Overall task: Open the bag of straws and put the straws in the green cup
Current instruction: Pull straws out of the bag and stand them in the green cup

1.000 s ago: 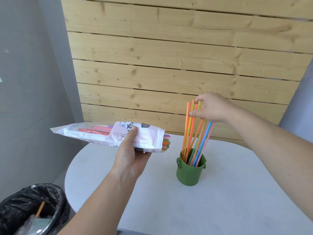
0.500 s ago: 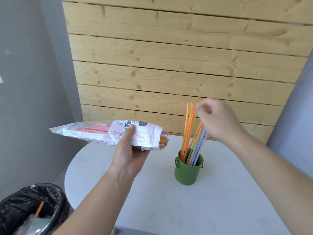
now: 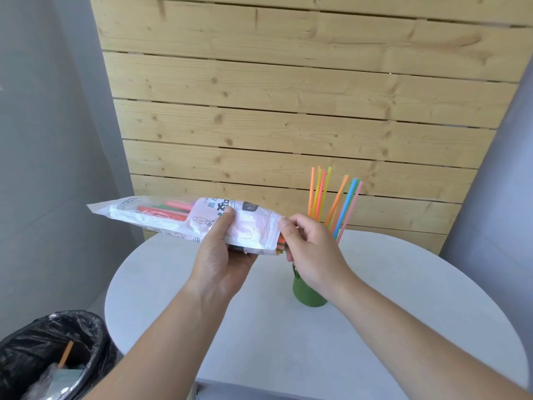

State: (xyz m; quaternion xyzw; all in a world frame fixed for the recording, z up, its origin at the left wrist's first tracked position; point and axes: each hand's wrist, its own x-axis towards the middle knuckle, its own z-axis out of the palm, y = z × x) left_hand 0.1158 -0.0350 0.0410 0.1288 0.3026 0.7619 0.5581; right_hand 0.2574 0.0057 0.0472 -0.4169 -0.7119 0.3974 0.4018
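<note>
head view. the left hand [image 3: 222, 255] grips a white printed bag [image 3: 161, 215] from below, thumb on top, and holds it nearly level above a round white table [image 3: 403, 313]. coloured straw ends [image 3: 281, 245] show at the bag's open right end, where the thumb and curled fingers of the right hand [image 3: 311, 249] meet it; whether they pinch a straw cannot be told. behind that hand a green cup [image 3: 308, 295] stands on the table, holding upright straws [image 3: 320, 192]. a black-lined bin [image 3: 43, 356] sits at lower left, and a wooden wall [image 3: 288, 96] stands behind.
</note>
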